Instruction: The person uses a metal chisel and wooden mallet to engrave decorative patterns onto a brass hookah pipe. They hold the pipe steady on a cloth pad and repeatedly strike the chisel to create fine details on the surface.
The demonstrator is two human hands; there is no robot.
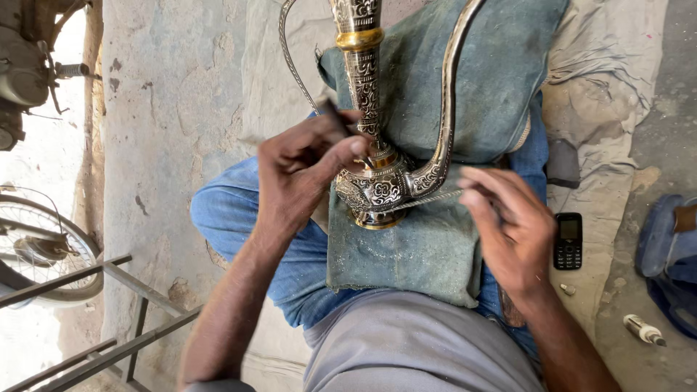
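Head view: ornate silver-and-brass ewer [377,178] lying on a grey-green cloth [428,254] across the lap. Left hand [305,170] pressed against the ewer's neck, grip pinched on a thin dark tool [335,116]. Right hand [512,225] beside the curved spout, grip pinching a slim metal file [428,199] touching the body. Black rectangular phone [568,241] on the sheet at right; small white tube [642,330] nearby.
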